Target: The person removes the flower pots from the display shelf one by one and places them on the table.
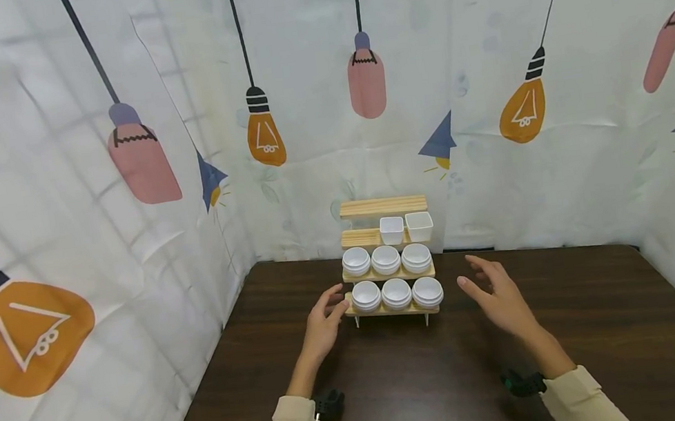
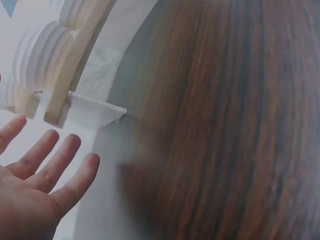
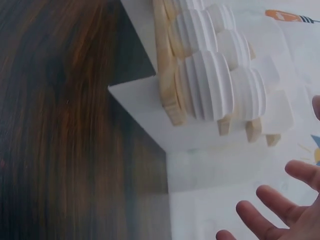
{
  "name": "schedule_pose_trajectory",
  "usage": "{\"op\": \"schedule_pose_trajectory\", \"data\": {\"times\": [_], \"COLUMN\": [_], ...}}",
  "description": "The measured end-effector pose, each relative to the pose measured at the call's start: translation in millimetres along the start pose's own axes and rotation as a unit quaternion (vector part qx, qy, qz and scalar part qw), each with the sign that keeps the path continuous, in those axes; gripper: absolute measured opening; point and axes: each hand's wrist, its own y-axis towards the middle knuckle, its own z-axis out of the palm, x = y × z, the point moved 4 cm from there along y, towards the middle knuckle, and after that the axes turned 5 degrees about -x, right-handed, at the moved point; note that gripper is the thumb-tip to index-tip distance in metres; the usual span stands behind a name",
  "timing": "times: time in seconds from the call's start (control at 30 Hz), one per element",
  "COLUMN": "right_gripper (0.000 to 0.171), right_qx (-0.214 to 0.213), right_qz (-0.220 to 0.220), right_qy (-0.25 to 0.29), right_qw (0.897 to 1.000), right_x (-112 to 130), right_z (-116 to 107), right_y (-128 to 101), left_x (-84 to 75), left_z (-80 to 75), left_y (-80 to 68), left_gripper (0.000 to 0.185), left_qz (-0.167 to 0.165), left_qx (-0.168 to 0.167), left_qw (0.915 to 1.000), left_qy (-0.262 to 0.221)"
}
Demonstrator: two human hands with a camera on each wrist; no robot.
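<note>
Dark table (image 1: 575, 322): open hands flank wooden rack (image 1: 394, 309).

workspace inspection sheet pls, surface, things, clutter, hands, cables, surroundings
surface: dark wood table, bare around the rack
job's things: tiered wooden rack; six round white bowls on the two lower tiers, two square white cups above them, top tier bare
clutter: nothing seen
grippers: left hand open, fingers at the rack's lower left end; right hand open, apart from the rack's right side
cables: nothing seen
surroundings: white curtain printed with light bulbs on three sides
</note>
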Motion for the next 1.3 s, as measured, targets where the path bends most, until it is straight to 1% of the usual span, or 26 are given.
{"op": "schedule_pose_trajectory", "data": {"times": [0.13,0.27,0.5,0.63,0.67,0.73,0.87,0.9,0.97,1.2,1.3], "right_gripper": [0.063,0.062,0.066,0.067,0.067,0.066,0.065,0.065,0.064,0.067,0.069], "right_qx": [-0.003,-0.005,-0.004,-0.006,-0.008,-0.009,-0.01,-0.01,-0.01,-0.014,-0.016], "right_qz": [0.003,0.008,0.024,0.04,0.043,0.046,0.047,0.047,0.047,0.043,0.044], "right_qy": [0.031,0.046,0.067,0.072,0.073,0.071,0.085,0.089,0.1,0.121,0.124], "right_qw": [1.0,0.999,0.997,0.997,0.996,0.996,0.995,0.995,0.994,0.992,0.991], "right_x": [6,8,13,17,18,20,24,25,27,31,33], "right_z": [4,9,17,19,20,20,20,21,22,27,28], "right_y": [3,7,19,26,28,32,40,42,46,58,64], "left_x": [3.9,7.5,16.9,19.3,18.0,10.3,-6.6,-9.4,-9.3,26.7,28.9], "left_z": [4.2,7.0,13.1,16.9,17.2,16.2,13.7,13.3,12.9,23.8,22.8], "left_y": [1.1,2.6,6.5,6.0,5.3,1.6,-6.0,-7.8,-8.1,6.1,5.5], "left_gripper": [0.044,0.044,0.043,0.045,0.045,0.045,0.045,0.045,0.046,0.047,0.046], "left_qz": [-0.019,-0.036,-0.07,-0.083,-0.085,-0.084,-0.077,-0.074,-0.074,-0.082,-0.082], "left_qx": [0.002,-0.001,0.004,0.014,0.016,0.019,0.023,0.024,0.027,0.026,0.02], "left_qw": [0.9987,0.9958,0.9884,0.9856,0.9854,0.9861,0.9876,0.9878,0.9875,0.9866,0.9872], "left_qy": [-0.047,-0.085,-0.135,-0.147,-0.147,-0.142,-0.135,-0.135,-0.137,-0.139,-0.135]}}
